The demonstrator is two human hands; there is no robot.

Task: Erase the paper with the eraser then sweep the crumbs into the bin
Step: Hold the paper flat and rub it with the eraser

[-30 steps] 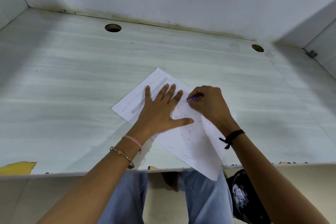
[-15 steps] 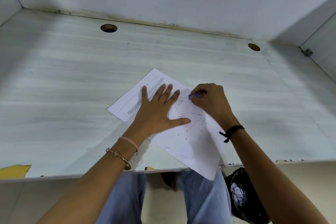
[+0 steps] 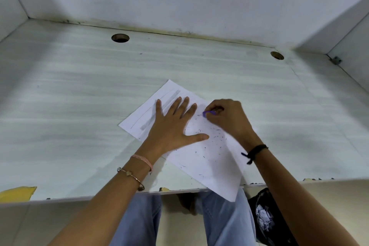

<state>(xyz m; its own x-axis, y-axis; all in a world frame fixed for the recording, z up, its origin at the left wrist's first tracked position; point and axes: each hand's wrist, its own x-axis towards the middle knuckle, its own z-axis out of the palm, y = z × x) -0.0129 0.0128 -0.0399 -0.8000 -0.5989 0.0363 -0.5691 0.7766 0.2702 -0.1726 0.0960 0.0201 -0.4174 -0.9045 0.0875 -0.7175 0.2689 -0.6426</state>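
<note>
The left hand [image 3: 171, 126] lies flat and open on the paper [image 3: 215, 168]. Its fingers are straight and spread, the thumb stretches toward the right hand, and the palm pins the sheet to the desk [image 3: 79, 106]. I read the right hand [image 3: 229, 120] as closed in a pinch: its curled fingertips grip a small purple eraser [image 3: 208, 114], a rounded, soft-looking lump. The eraser's end meets the sheet just beside the left index fingertip.

The paper is a thin, white rectangle lying askew. One corner points away past the left fingers, and the opposite corner hangs over the desk's near edge below the right wrist. On the outer side of the left hand I can make out a broad grey band of pencil shading [image 3: 148, 123] with a thin curved pencil line [image 3: 139, 116] alongside it. Dark, threadlike crumbs [image 3: 216, 136] are scattered over the sheet between the hands and down toward the wrists.

The desk is pale laminate with a faint streaked grain. Its near edge is chipped, with a yellow patch [image 3: 16, 192] well left of the left forearm. Beneath the right forearm, under the desk, sits a black bin [image 3: 257, 199] with crumpled white scraps inside.

The left wrist carries a pink woven band [image 3: 142, 160] and a thin metal bangle [image 3: 131, 175]. The right wrist carries a black knotted cord [image 3: 255, 151].
</note>
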